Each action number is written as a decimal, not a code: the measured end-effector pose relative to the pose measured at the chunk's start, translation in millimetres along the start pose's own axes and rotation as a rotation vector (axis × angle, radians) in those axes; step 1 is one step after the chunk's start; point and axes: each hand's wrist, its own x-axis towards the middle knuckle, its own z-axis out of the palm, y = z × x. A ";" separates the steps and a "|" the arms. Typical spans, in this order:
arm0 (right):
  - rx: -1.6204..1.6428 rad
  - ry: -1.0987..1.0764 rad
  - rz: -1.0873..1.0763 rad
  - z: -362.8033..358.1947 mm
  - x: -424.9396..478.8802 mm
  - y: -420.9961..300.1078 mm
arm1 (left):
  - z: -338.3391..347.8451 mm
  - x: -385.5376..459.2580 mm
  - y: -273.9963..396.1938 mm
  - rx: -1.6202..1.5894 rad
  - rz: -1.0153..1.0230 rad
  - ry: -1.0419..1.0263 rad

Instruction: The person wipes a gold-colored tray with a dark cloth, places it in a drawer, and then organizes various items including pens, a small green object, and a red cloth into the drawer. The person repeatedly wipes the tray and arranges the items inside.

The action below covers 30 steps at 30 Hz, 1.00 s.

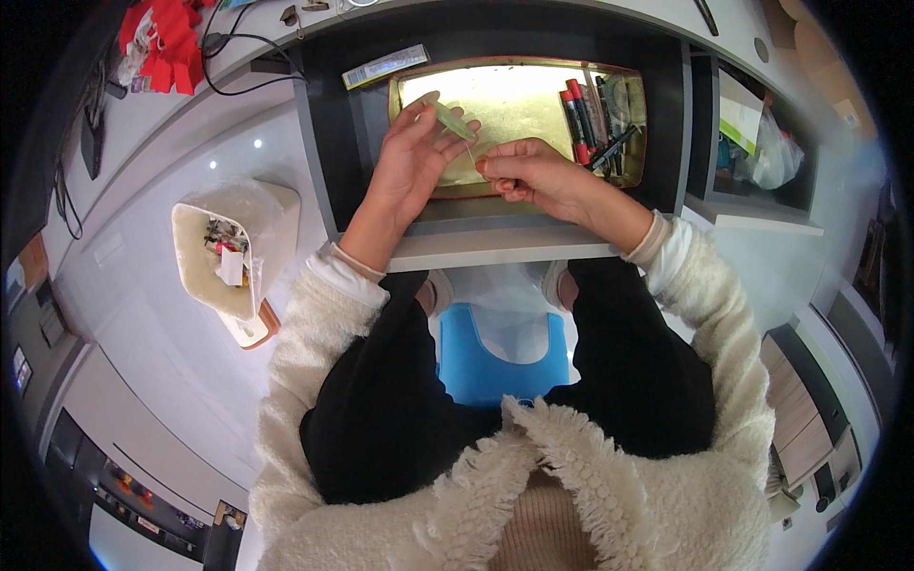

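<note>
My left hand (413, 158) holds a pale green, flat, rounded item (453, 121) above a shallow metal tin (514, 93); its exact kind is unclear. A thin light strand (470, 151) runs from the item's lower end towards my right hand (532, 173). The fingertips of that hand are pinched together on the strand's end. Several markers (577, 118) with red or dark ends lie at the tin's right side. A dark pen (613, 146) rests slantwise across them. Beside these is a clear round item (628, 96), partly covered.
The tin sits in a pulled-out dark drawer (343, 128) with a small printed box (385, 66) behind it. Left on the floor stands a lined waste bin (182, 250) containing rubbish. A blue plastic stool (464, 371) shows between my legs. A bag (775, 153) occupies the right compartment; black cables (246, 91) hang over the desk.
</note>
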 end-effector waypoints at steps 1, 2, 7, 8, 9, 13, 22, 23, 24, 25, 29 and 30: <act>-0.003 0.000 -0.002 -0.2 0.0 0.3 | -0.5 -0.1 -0.3 -0.009 -0.002 0.003; -0.006 0.001 -0.004 -0.5 0.2 0.9 | -1.2 0.0 -0.2 -0.006 -0.003 0.002; 0.001 0.021 -0.006 -2.6 2.3 1.8 | -1.9 0.5 -0.1 -0.002 -0.009 -0.002; 0.005 0.022 -0.007 -2.3 2.3 1.4 | -2.0 0.5 -0.2 0.000 -0.007 -0.003; 0.009 0.023 -0.007 -2.1 2.3 1.0 | -2.1 0.4 -0.4 0.001 -0.006 -0.004; 0.028 0.018 -0.007 -4.4 5.3 2.3 | -1.8 0.7 -0.7 0.017 0.005 -0.014; 0.045 0.044 0.002 -7.7 9.1 3.2 | 0.3 -0.3 -0.3 0.119 0.014 -0.032; 0.044 0.043 0.000 -8.4 9.4 3.2 | 0.2 -0.1 -0.7 0.129 0.014 -0.032; 0.042 0.041 -0.002 -8.1 9.0 2.7 | 0.4 -0.4 -0.8 0.139 0.015 -0.031; 0.049 0.055 -0.009 -7.3 8.6 2.4 | 0.7 -0.6 -0.9 0.149 0.016 -0.031; 0.085 0.049 -0.040 -7.9 10.6 5.7 | 1.4 -0.5 -2.3 0.100 0.015 -0.013; 0.097 0.032 -0.048 -6.5 10.7 5.1 | 2.1 -1.2 -1.9 0.105 0.010 -0.019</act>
